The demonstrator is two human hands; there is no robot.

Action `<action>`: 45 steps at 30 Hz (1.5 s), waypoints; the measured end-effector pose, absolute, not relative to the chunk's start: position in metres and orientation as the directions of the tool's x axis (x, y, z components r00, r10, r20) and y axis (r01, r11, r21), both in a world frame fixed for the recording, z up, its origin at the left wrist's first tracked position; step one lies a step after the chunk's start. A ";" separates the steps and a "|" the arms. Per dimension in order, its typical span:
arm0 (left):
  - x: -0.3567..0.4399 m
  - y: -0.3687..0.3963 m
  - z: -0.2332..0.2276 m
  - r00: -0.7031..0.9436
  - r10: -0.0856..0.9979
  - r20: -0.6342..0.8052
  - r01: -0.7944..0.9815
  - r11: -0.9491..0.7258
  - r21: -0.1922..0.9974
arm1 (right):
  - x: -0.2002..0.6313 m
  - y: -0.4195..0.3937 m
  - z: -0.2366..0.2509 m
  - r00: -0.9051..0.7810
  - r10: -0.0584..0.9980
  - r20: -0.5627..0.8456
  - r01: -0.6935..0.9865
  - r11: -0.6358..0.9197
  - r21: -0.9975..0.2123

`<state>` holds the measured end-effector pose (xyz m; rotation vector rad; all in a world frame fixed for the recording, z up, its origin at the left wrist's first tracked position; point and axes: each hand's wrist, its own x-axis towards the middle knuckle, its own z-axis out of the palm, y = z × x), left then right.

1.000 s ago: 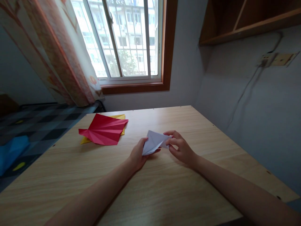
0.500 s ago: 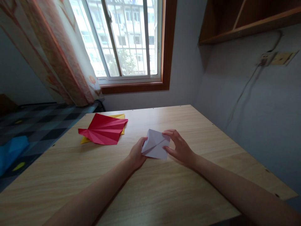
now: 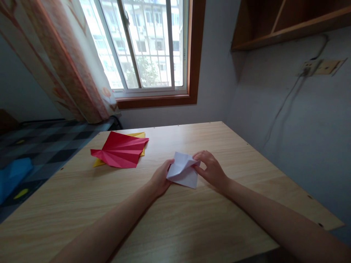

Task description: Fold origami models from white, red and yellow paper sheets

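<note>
Pinching a raised flap of white paper [image 3: 183, 178] between the thumb and fingers of the right hand [image 3: 210, 171].

By the left hand [image 3: 161, 178], the paper's left side is gripped, thumb on top, the other fingers mostly hidden beneath. The folded sheet is held over the middle of the table [image 3: 153, 226]; whether the wood is touched by it cannot be told. To the left, well apart from both hands, a pleated red paper [image 3: 120, 151] is laid partly over a yellow paper [image 3: 140, 135]. Past the table's left edge, a blue object [image 3: 15, 172] is seen on a checked bed cover [image 3: 57, 136]. Behind the table, a window [image 3: 148, 54] is flanked on its left by a patterned curtain [image 3: 74, 73].
</note>
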<state>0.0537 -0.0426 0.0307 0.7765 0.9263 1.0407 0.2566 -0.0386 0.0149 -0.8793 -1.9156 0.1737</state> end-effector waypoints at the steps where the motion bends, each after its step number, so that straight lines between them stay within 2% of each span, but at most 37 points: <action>1: 0.054 -0.043 0.032 0.236 0.935 -0.264 -0.390 0.340 0.856 | 0.257 -0.039 0.016 -0.257 0.644 0.720 0.489 0.730 -0.478; 5: 0.054 -0.041 0.032 0.362 0.900 -0.243 -0.418 0.390 0.820 | 0.256 -0.041 0.019 -0.227 0.671 0.706 0.444 0.716 -0.539; 7: 0.054 -0.041 0.028 0.361 0.901 -0.239 -0.400 0.381 0.833 | 0.256 -0.042 0.020 -0.200 0.699 0.687 0.431 0.692 -0.579; 12: 0.055 -0.044 0.021 0.351 0.925 -0.147 -0.339 0.272 0.900 | 0.256 -0.043 0.018 -0.116 0.797 0.592 0.420 0.580 -0.698; 15: 0.055 -0.048 0.022 0.375 0.920 -0.109 -0.297 0.231 0.927 | 0.257 -0.038 0.012 0.020 0.856 0.516 0.408 0.464 -0.786; 17: 0.055 -0.050 0.024 0.374 0.921 -0.107 -0.273 0.220 0.937 | 0.258 -0.033 0.007 0.108 0.892 0.439 0.325 0.386 -0.864; 19: 0.055 -0.051 0.025 0.381 0.918 -0.111 -0.248 0.217 0.944 | 0.259 -0.027 0.003 0.148 0.901 0.407 0.171 0.382 -0.908; 25: 0.055 -0.050 0.022 0.393 0.911 -0.123 -0.206 0.218 0.954 | 0.258 -0.020 0.003 0.115 0.961 0.250 -0.173 0.267 -0.948; 29: 0.055 -0.051 0.022 0.391 0.915 -0.099 -0.168 0.177 0.970 | 0.255 -0.023 0.010 0.086 0.984 0.158 -0.293 0.176 -0.940; 33: 0.054 -0.054 0.028 0.401 0.914 -0.066 -0.132 0.128 0.983 | 0.254 -0.027 0.016 0.028 0.990 0.136 -0.349 0.137 -0.927; 38: 0.056 -0.057 0.033 0.443 0.894 -0.066 -0.183 0.163 0.969 | 0.259 -0.027 0.019 -0.111 0.982 0.152 -0.354 0.103 -0.929; 41: 0.057 -0.054 0.030 0.393 0.920 -0.014 -0.237 0.116 0.965 | 0.260 -0.026 0.016 -0.164 0.975 0.153 -0.341 0.089 -0.936; 45: 0.056 -0.050 0.026 0.299 0.954 0.019 -0.182 0.038 0.983 | 0.258 -0.026 0.012 -0.205 0.961 0.185 -0.323 0.112 -0.940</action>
